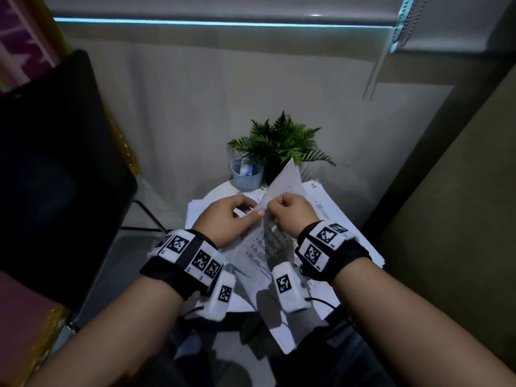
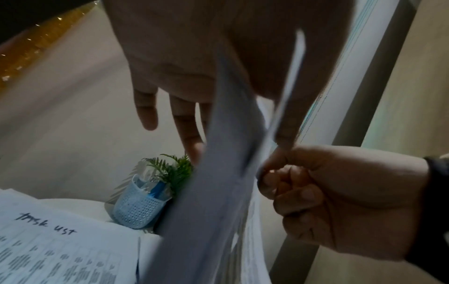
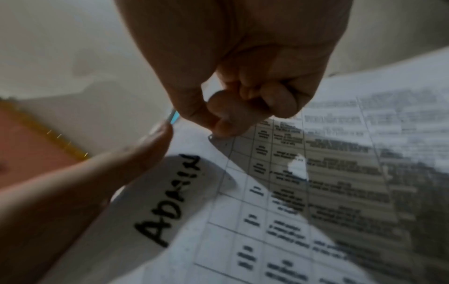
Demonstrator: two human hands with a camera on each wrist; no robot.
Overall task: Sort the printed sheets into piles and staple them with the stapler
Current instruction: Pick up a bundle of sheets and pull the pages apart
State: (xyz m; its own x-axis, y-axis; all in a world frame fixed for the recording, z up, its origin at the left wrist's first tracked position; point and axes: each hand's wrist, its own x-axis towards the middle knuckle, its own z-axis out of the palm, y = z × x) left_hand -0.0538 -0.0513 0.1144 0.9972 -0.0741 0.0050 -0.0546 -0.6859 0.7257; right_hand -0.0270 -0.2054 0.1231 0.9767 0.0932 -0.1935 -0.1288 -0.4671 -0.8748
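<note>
I hold a few printed sheets (image 1: 259,252) upright over a small round white table (image 1: 217,191). My left hand (image 1: 251,212) pinches their upper edge, thumb on my side and fingers behind. My right hand (image 1: 272,216) pinches the corner of one sheet between thumb and forefinger, right beside the left thumb. The right wrist view shows that pinch (image 3: 216,123) on a sheet (image 3: 267,192) with a printed table and "ADMIN" handwritten on it. In the left wrist view the sheets (image 2: 218,201) run between my fingers. More printed sheets (image 1: 335,213) cover the table. I see no stapler.
A potted fern (image 1: 279,143) and a blue perforated cup (image 1: 247,174) holding a blue item stand at the table's far edge. A black chair (image 1: 55,163) is at the left. A wall is close behind and a panel is at the right.
</note>
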